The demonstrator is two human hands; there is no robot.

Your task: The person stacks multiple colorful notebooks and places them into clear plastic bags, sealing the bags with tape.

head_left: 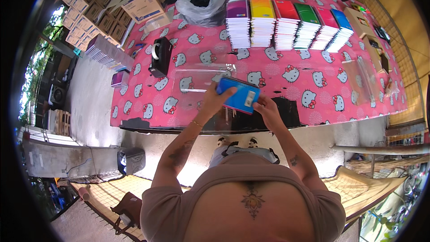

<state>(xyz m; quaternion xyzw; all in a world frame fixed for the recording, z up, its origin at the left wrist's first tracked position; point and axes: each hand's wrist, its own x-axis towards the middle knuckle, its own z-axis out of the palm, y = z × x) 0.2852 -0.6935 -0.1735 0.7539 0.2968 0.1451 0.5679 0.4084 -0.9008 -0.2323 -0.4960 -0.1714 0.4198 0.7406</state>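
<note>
Both hands grip a blue notebook (238,95) above the table's (313,69) near edge: the left hand (218,100) closed on its left end, the right hand (267,110) on its right. Beyond it lies a clear bag (197,83), contents unclear; a grey bag (204,2) holds something dark.

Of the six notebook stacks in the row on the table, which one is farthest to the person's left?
The purple-topped stack, at the row's left end, beside the yellow one and nearest the grey plastic bag.

Probably an outdoor stationery stall: notebook stacks (286,22) on a pink-clothed table (313,85), cardboard boxes (89,9) nearby.
</note>
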